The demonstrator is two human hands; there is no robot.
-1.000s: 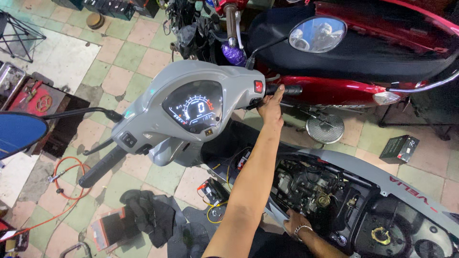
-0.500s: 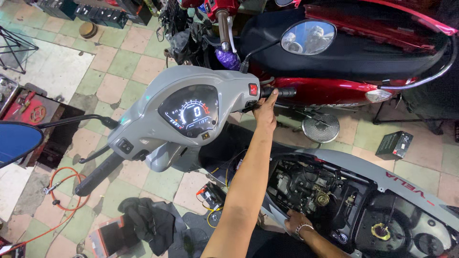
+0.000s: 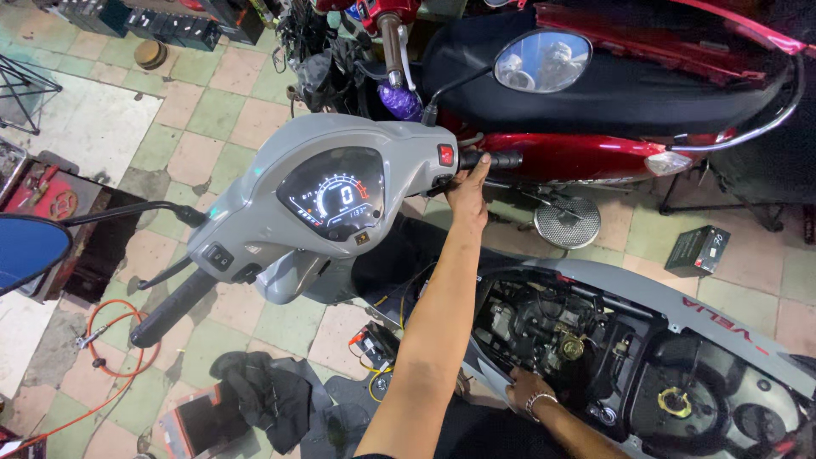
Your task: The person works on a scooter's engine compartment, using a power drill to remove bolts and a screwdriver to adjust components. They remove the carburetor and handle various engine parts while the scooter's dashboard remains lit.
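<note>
At the floor's left edge the blue mirror and the black left grip had slid lower in view since 1 s ago. That was the head shifting; the grey scooter itself hadn't moved.

The dash display was lit. Its reddish sweep from 0.5 s ago was gone and it showed a steady white readout.

The left hand had been up by the red switch. It had since dropped slightly and was clamped on the inner end of the throttle grip, thumb on top and fingers curled under.

Further right and nearer, the open engine bay looked unchanged. The right hand, w/ a bracelet at the wrist, stayed down on the parts at the bay's near edge. Its fingers were hidden, so I can't tell if it held anything.

So the 2 hands were well apart, 1 at the controls and 1 at the engine. Judging by that, the work was still split between bar and bay.

The red scooter and a small black box on the floor beyond sat untouched.
</note>
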